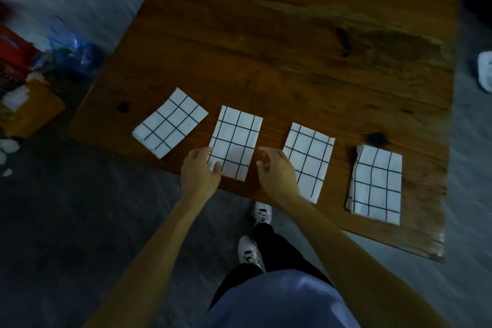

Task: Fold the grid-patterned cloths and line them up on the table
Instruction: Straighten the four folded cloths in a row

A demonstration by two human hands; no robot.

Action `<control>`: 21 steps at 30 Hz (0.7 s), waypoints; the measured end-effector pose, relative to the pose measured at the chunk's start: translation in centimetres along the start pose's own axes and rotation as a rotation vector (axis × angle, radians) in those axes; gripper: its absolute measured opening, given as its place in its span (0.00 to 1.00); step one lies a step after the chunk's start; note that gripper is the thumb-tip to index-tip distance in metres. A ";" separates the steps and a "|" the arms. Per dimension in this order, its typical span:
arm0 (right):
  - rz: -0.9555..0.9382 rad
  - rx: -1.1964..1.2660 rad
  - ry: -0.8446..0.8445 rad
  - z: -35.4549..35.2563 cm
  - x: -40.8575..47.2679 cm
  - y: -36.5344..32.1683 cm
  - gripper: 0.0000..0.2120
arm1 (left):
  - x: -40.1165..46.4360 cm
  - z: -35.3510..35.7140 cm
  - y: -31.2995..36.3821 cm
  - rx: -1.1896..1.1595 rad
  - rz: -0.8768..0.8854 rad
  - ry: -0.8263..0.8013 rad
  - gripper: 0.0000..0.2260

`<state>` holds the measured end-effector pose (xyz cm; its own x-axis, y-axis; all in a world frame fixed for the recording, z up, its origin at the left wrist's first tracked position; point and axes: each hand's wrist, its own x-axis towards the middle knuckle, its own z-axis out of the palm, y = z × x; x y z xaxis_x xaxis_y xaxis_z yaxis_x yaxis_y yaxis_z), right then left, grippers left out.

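Four folded grid cloths are lying in a row near the wooden table's front edge, and the left hand is touching the second cloth with relaxed fingers while the right hand is hovering beside it, loosely curled and holding nothing.

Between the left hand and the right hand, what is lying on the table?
In the head view, the lower end of the second folded cloth lies between them. The left hand touches its left edge; the right hand is beside its right edge.
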<state>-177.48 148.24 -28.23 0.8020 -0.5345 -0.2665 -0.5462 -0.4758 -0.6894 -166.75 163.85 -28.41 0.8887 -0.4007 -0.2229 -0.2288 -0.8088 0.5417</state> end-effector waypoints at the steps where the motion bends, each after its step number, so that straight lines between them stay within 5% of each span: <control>1: 0.019 -0.001 0.015 0.3 0.7 -0.3 0.17 | 0.6 0.1 0.1 -0.002 -0.006 0.002 0.19; 13: 0.099 -0.002 0.055 2.5 4.9 -1.3 0.19 | 5.1 0.9 1.4 -0.056 -0.065 -0.058 0.17; 21: 0.202 -0.014 0.173 3.2 4.8 -2.1 0.19 | 6.4 -0.2 0.3 -0.131 0.047 -0.106 0.14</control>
<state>-171.73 148.93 -30.22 0.6238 -0.7304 -0.2782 -0.6954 -0.3561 -0.6242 -161.06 161.12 -29.52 0.8295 -0.4859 -0.2752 -0.2096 -0.7277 0.6531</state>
